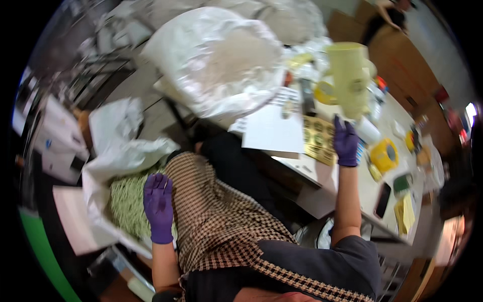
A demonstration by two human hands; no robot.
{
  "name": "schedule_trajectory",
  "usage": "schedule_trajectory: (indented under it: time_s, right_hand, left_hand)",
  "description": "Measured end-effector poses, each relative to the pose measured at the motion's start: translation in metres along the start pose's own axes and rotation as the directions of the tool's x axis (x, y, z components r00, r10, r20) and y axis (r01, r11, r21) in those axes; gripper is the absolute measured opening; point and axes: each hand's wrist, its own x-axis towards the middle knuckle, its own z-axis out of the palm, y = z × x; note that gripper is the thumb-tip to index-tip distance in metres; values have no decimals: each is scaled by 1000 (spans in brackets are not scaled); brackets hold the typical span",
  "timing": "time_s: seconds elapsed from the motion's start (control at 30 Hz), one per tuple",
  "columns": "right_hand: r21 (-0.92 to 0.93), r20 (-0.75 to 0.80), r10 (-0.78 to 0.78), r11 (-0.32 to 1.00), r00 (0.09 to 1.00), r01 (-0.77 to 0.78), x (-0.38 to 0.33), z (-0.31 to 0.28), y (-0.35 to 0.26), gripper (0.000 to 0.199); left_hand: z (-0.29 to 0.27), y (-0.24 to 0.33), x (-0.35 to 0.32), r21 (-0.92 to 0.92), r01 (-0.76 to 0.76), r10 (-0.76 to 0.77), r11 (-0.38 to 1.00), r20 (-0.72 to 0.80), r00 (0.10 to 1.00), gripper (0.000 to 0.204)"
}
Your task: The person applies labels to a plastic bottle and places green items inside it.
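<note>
My left hand [157, 206], in a purple glove, is at the right edge of a white sack [98, 173] filled with pale green shredded filler [128, 204]. Its fingers are stretched and nothing shows in them. On the table at right, my right hand [346, 141], also purple-gloved, has its fingers extended apart toward the base of a pale yellow tub [348, 75]. I cannot tell whether the fingertips touch the tub. A sheet of round gold stickers [319, 138] lies just left of this hand, beside white paper [271, 126].
A large open white sack [171, 43] of beige material stands ahead. Yellow tape rolls [384, 155], a phone [383, 200] and a yellow pad [404, 214] lie on the white table [370, 173]. Another person [390, 20] is at the far right near cardboard [407, 65].
</note>
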Motion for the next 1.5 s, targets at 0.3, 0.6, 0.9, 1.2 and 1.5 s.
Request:
schedule_trajectory:
  time_s: [0.3,0.6,0.9,1.2,1.5]
  right_hand:
    - [863,494,59,85,868,-497,-71,104,-54,57]
    - [737,632,-56,351,773,-578,-101,151,-171,49]
    - [739,554,-85,510,828,-441,-106,140,-200,37]
    - [776,552,-488,597,676,-203,-122,158,-328,61]
    - [718,695,-438,394,570,-574,-146,180,-337,38]
  left_hand:
    - [-179,77,-299,307,225,245,925,-932,266,16]
    - [-217,77,-573,32,765,236,644,-959,-158,78]
    - [-283,99,-487,249,-169,228,954,-965,-134,65]
    - [-95,164,-255,203,-134,243,970,-802,546,65]
    - [-12,81,-163,98,180,-84,979,-607,790,63]
